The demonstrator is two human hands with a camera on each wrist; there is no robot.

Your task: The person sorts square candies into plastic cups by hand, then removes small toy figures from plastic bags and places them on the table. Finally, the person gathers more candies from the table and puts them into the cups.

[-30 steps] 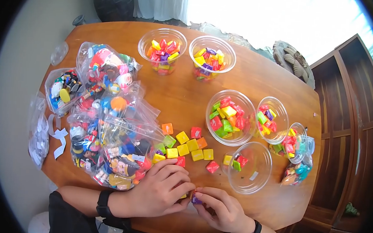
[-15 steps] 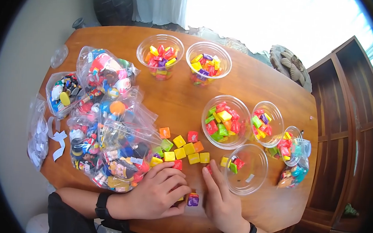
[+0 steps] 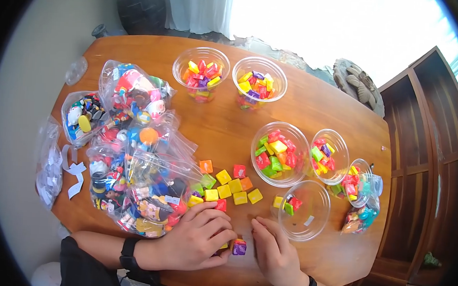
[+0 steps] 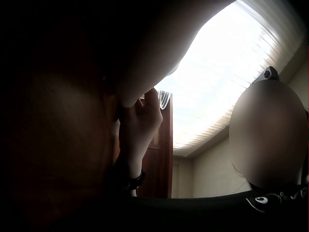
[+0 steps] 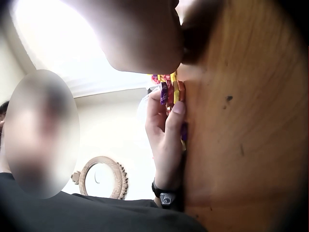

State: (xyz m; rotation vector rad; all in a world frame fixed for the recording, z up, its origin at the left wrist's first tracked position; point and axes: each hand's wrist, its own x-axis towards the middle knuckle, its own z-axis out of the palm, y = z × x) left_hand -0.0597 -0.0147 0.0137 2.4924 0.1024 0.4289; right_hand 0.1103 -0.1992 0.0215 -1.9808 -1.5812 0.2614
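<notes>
At the near edge my left hand [image 3: 194, 240] curls round a short stack of wrapped candies [image 3: 239, 247], purple on the side. In the right wrist view its thumb [image 5: 178, 107] lies against the red and yellow candies [image 5: 176, 91] of that stack. My right hand [image 3: 278, 256] is just right of the stack, thumb and fingertips together on a small red candy. It is mostly hidden by the fingers; only a speck shows between them in the left wrist view. Loose yellow, orange, green and red candies [image 3: 235, 185] lie beyond my left hand.
Clear cups of candies [image 3: 279, 154] stand at the back and right; a nearly bare clear cup [image 3: 315, 232] is beside my right hand. Bags of small figures [image 3: 134, 147] fill the left. Paper strips [image 3: 76, 178] and a plastic bag [image 3: 50, 169] lie farther left.
My right hand let go of the purple candy at the stack, reached to the red candy by the yellow ones, and drew back with it. The left hand stays at the stack.
</notes>
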